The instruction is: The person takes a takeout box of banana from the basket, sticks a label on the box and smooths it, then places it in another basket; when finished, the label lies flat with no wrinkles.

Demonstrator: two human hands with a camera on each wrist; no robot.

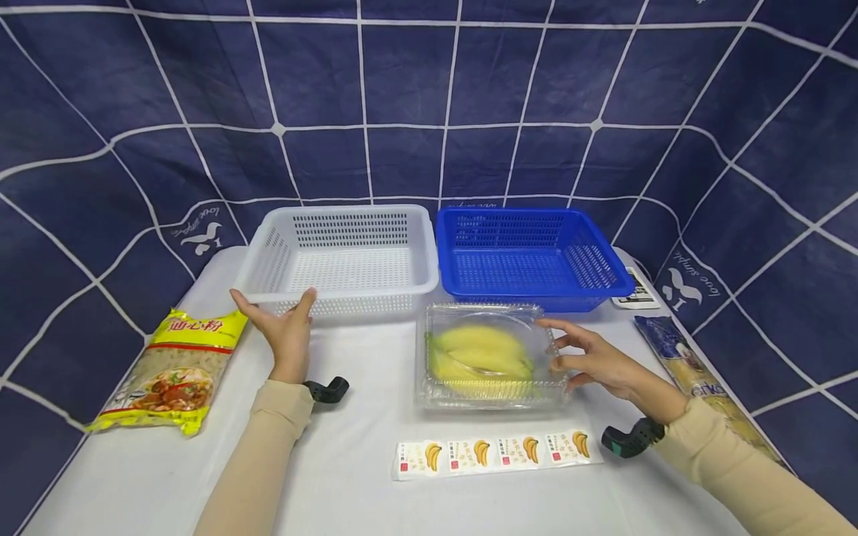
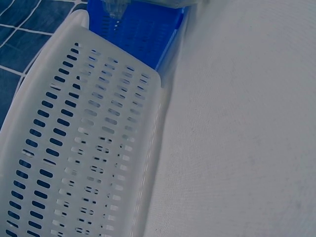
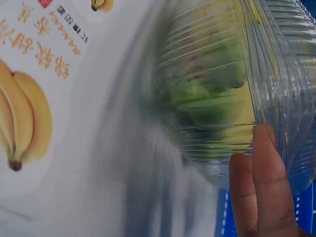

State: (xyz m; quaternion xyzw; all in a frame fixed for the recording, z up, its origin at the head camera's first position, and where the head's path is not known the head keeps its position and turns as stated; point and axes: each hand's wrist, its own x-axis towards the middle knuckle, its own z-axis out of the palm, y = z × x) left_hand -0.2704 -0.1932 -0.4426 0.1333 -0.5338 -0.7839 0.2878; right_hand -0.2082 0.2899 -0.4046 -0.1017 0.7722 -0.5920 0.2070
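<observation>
My left hand [image 1: 288,339] is at the front left of a white plastic basket [image 1: 348,304], with thumb and fingers spread apart at its front wall. Whether they touch the wall I cannot tell. The left wrist view shows the slotted side of this basket [image 2: 84,143]. My right hand [image 1: 596,365] is against the right side of a clear lidded plastic box [image 1: 492,398] holding yellow bananas [image 1: 479,353]. Two fingers [image 3: 269,182] lie along the box's ribbed wall in the right wrist view, where the banana tips look green.
A blue basket [image 1: 529,294] stands right of the white one. In front of the box lies a strip of banana stickers [image 1: 499,454]. A yellow pasta bag [image 1: 177,372] sits left; a blue-topped packet [image 1: 690,372] and a black-and-white card [image 1: 635,290] lie right.
</observation>
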